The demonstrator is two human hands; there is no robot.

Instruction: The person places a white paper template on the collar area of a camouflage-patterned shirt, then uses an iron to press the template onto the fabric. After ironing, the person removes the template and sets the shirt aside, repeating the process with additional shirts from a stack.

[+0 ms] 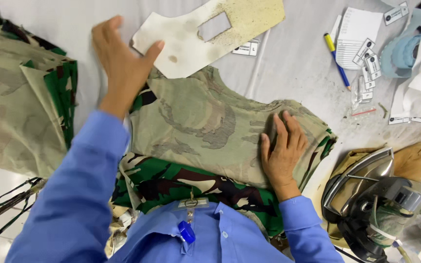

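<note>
A camouflage fabric piece (205,126) lies in front of me, pale reverse side up, over green camouflage cloth (171,182). My right hand (282,148) presses flat on its right part, fingers spread. My left hand (120,61) is raised at the upper left, thumb on the lower edge of a stained white cardboard template (205,34) with a rectangular cut-out, which overlaps the fabric's top edge. Whether the fingers grip the template cannot be told.
A stack of camouflage pieces (20,102) sits at the left. A steam iron (371,195) rests on a tan pad at the lower right. A blue-and-yellow pen (336,59), white paper tags (369,68) and a notepad (354,31) lie at the upper right.
</note>
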